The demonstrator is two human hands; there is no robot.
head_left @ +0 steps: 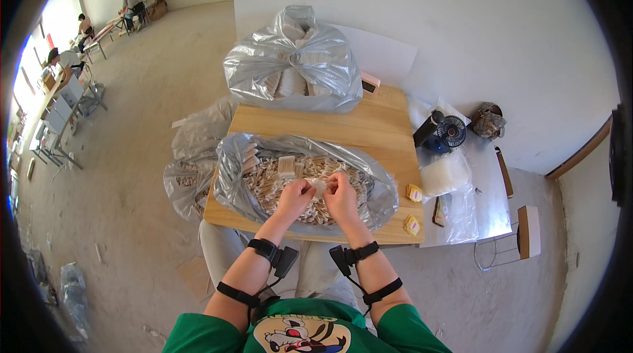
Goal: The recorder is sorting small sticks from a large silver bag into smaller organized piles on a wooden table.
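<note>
Both hands are together over an open grey plastic bag (231, 185) full of loose cotton swabs (267, 189) with pale wooden sticks. Between them is a small whitish, see-through plastic bag (318, 186). My left hand (296, 196) pinches its left side with closed fingers. On its other side, my right hand (340, 196) grips the edge between thumb and fingers. What the small bag contains, if anything, is too small to tell. Just beyond my left hand, a neat row of swabs (287, 165) lies on top of the loose heap.
A tied grey bag with packed bundles (290, 66) stands at the table's (389, 125) far end. Two small yellow packets (413, 224) lie by the right edge. On the right side table are a black fan (452, 131) and clear plastic bags (458, 211). Other people work far left.
</note>
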